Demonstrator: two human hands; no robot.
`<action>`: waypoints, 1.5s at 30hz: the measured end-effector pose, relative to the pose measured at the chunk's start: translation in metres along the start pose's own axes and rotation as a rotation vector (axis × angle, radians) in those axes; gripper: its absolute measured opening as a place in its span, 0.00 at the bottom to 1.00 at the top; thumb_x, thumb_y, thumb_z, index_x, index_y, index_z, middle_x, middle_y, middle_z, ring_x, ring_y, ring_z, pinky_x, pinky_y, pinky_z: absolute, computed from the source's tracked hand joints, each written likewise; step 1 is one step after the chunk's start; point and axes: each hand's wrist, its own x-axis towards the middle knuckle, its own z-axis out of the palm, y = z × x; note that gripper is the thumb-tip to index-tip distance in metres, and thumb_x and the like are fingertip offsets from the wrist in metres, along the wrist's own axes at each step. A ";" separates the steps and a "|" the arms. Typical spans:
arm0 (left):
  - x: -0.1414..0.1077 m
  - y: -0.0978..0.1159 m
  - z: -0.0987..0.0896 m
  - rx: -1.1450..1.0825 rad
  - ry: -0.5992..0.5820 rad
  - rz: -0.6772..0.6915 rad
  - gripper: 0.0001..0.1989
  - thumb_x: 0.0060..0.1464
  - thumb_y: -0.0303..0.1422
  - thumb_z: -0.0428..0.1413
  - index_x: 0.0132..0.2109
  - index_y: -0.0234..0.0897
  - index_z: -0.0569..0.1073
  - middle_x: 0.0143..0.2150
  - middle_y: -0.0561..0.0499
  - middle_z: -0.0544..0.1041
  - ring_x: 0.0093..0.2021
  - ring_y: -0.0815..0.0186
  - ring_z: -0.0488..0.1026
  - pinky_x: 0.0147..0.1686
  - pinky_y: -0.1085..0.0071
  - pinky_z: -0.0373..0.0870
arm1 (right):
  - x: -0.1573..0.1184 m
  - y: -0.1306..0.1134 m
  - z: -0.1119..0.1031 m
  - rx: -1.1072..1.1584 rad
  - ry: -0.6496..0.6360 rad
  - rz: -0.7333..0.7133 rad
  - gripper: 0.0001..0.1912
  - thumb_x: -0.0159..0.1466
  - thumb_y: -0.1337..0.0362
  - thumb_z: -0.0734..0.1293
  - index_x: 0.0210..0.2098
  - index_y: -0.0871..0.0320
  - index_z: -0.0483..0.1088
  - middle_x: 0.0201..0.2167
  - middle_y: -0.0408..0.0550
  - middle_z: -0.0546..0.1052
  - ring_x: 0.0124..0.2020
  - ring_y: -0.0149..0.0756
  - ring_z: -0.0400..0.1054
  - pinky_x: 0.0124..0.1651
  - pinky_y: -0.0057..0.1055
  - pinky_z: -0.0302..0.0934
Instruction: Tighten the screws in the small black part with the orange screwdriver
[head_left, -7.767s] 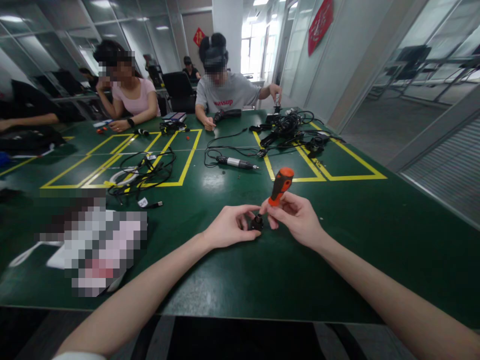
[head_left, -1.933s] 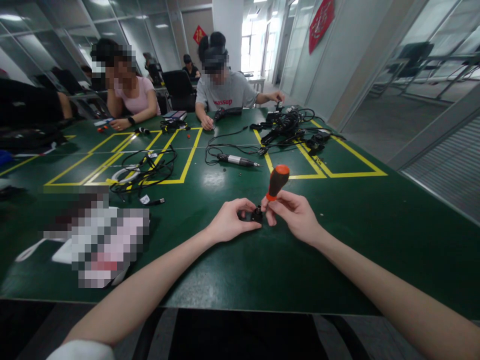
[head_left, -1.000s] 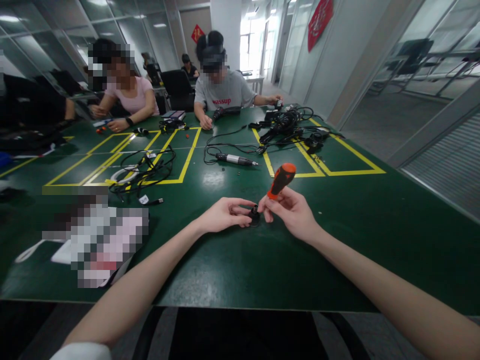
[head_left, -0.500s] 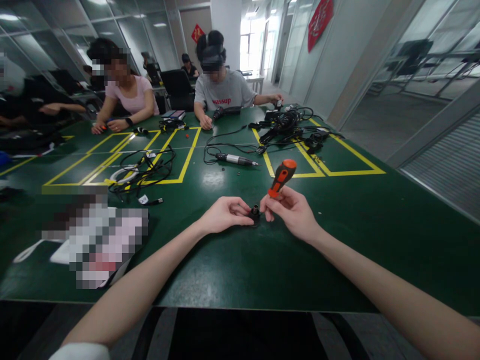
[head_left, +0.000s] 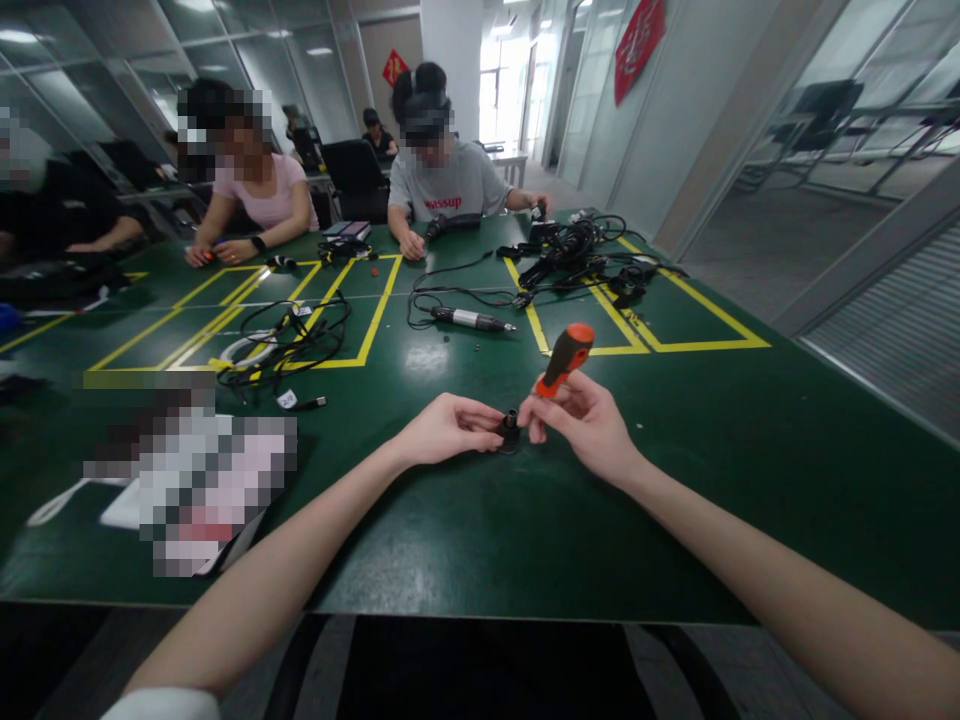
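Observation:
My right hand (head_left: 581, 420) is closed around a screwdriver with an orange and black handle (head_left: 568, 360). The handle tilts up and to the right; its shaft is hidden behind my fingers. Just left of those fingertips, a small dark round part with a short metal-looking tube (head_left: 511, 420) on top stands on the green table (head_left: 450, 530). My left hand (head_left: 457, 428) pinches this part from the left between thumb and fingers. The screwdriver's tip cannot be made out.
Beyond my hands lies a pen-shaped power tool (head_left: 472, 319) with a cord. Tangled black cables (head_left: 570, 250) lie at the back right, more cables (head_left: 285, 340) at the left. A blurred-out pinkish item (head_left: 247, 480) rests front left. Co-workers (head_left: 450, 180) sit opposite.
The screwdriver handle has dipped slightly and leans a little more to the right. My left hand stays at the dark part. Across the table, a co-worker's hand has shifted left.

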 end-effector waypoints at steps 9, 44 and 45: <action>-0.003 -0.002 0.007 0.062 0.084 0.064 0.20 0.41 0.32 0.74 0.40 0.31 0.77 0.33 0.49 0.83 0.32 0.69 0.80 0.36 0.74 0.74 | 0.002 -0.002 0.001 -0.050 -0.010 0.036 0.24 0.66 0.41 0.72 0.34 0.57 0.76 0.25 0.44 0.76 0.20 0.30 0.69 0.25 0.29 0.66; -0.008 0.001 0.019 0.617 0.199 0.217 0.18 0.51 0.38 0.70 0.47 0.36 0.80 0.28 0.58 0.74 0.27 0.71 0.67 0.32 0.74 0.64 | 0.002 0.003 0.001 0.007 0.007 0.046 0.21 0.62 0.46 0.76 0.38 0.55 0.69 0.27 0.43 0.79 0.21 0.29 0.68 0.26 0.29 0.67; -0.008 0.001 0.019 0.619 0.200 0.213 0.18 0.51 0.38 0.70 0.47 0.36 0.80 0.28 0.58 0.74 0.27 0.71 0.67 0.32 0.74 0.64 | 0.002 0.002 0.001 -0.004 0.011 0.051 0.21 0.62 0.46 0.76 0.37 0.55 0.69 0.27 0.43 0.79 0.21 0.29 0.68 0.26 0.29 0.67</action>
